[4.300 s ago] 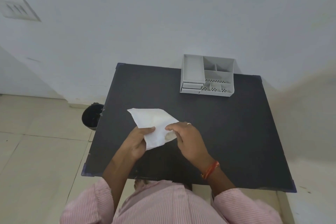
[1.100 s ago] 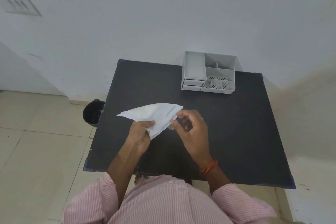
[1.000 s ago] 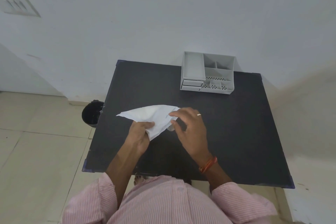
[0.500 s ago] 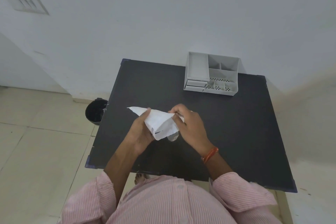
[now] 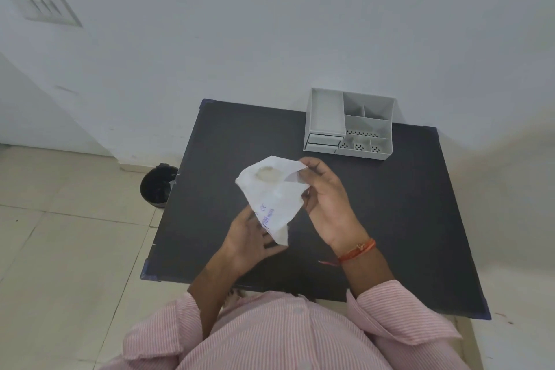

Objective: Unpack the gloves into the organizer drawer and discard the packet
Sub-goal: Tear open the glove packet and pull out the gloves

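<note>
Holding a white, crumpled paper glove packet with blue print (image 5: 274,198) up over the black rectangular table (image 5: 390,204), we grip it with both hands. Our left hand (image 5: 250,242) pinches the packet's lower end, fingers closed on the paper; the fingertips themselves sit behind the sheet, so exact contact is hard to see. Our right hand (image 5: 326,200) clasps the upper right edge, thumb and forefinger nipped on the corner, other fingers curled loosely. A roundish, pale translucent patch (image 5: 268,173) shows through the paper just left of the right fingertips; we cannot tell if that is the gloves. The grey plastic desk organizer with compartments and small front drawers (image 5: 350,125) stands beyond the right fingers, well apart, at the table's far edge by the white wall (image 5: 270,24); drawers look closed. A black round bin (image 5: 157,188) sits on the tiled floor, off left of the left fingers, beside the table. Orange thread band (image 5: 357,252) on right wrist, pink striped sleeves (image 5: 399,309).
</note>
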